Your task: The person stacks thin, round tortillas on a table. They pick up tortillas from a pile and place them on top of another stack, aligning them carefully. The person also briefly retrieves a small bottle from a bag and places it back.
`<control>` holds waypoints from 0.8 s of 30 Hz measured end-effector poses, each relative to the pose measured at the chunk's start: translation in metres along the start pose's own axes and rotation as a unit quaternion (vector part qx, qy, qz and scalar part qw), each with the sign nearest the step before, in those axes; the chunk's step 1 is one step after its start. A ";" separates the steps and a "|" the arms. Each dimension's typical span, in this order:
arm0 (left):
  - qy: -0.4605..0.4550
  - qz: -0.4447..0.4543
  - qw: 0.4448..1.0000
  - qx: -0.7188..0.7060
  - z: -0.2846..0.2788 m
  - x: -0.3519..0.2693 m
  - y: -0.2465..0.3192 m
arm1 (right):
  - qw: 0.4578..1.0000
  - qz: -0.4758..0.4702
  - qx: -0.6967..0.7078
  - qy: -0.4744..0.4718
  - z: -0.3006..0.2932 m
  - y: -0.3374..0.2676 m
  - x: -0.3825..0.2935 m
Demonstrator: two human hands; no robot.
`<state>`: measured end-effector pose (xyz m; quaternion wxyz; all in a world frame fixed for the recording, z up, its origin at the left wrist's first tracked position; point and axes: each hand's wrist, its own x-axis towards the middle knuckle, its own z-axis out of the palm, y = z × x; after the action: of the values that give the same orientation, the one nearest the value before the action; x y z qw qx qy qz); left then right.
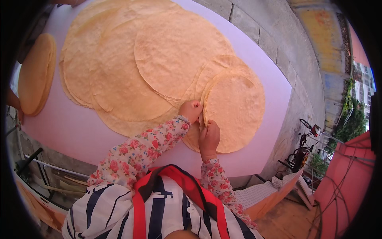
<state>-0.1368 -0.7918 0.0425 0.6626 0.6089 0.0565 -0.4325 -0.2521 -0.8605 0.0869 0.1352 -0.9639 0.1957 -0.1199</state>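
Note:
Large thin round flatbreads [119, 71] lie in overlapping layers across a pale table [276, 98]. At the right end of the spread is a stack of flatbreads [235, 110] with its left edge raised a little. My right hand [209, 136] pinches the lower left edge of this stack. Just up and to the left, my left hand [191, 111] is closed at the neighbouring flatbread edges; its fingertips are partly hidden, so what it grips cannot be told. Floral sleeves cover both my forearms.
A folded pile of flatbreads [37, 74] stands at the table's far left, with another person's hand [15, 104] beside it. Part of one more hand [71, 2] shows at the top left edge. Beyond the table are paving, a parked bicycle [301, 143] and a red sheet [346, 179].

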 end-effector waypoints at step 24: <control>-0.141 -0.056 0.982 -0.114 -0.006 -0.004 0.010 | 0.974 0.118 0.186 -0.043 -0.014 0.002 0.029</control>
<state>-0.1299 -0.7859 0.0509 0.7034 0.4585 0.0453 -0.5413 -0.2307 -0.8775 0.1045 0.3336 -0.8962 0.2764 -0.0959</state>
